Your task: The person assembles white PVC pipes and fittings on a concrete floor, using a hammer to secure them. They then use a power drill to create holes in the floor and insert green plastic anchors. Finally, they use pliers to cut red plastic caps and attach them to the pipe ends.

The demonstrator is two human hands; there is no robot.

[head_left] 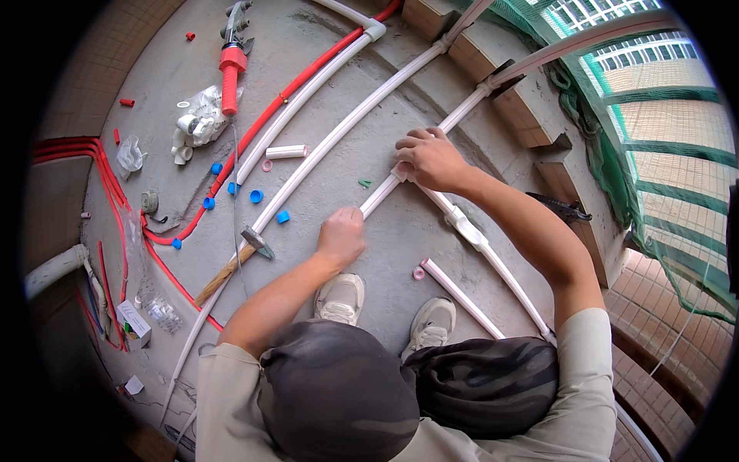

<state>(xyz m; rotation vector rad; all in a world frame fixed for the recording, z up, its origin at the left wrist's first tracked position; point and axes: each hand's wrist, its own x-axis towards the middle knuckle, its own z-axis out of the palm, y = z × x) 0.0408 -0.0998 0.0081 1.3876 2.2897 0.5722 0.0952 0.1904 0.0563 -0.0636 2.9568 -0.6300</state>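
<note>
My left hand (342, 238) is closed in a fist around the lower end of a white plastic pipe (378, 199). Farther up that pipe, a white tee fitting (399, 172) sits under the fingers of my right hand (431, 159), which are curled over it; the palm side is hidden. From the tee a branch pipe (512, 286) runs toward my right knee, with a bulky white fitting (466, 228) partway along it. Beyond the right hand, the main pipe continues up to the steps. A claw hammer (257, 242) with a wooden handle lies left of my left hand.
A red-handled pipe welding tool (232, 73) and a bag of white fittings (198, 123) lie at the far left. Several blue caps (256, 196) dot the concrete floor. Red pipes (265, 123) curve across it. Green netting (616, 154) hangs along the right. A loose pipe (462, 299) lies by my right shoe.
</note>
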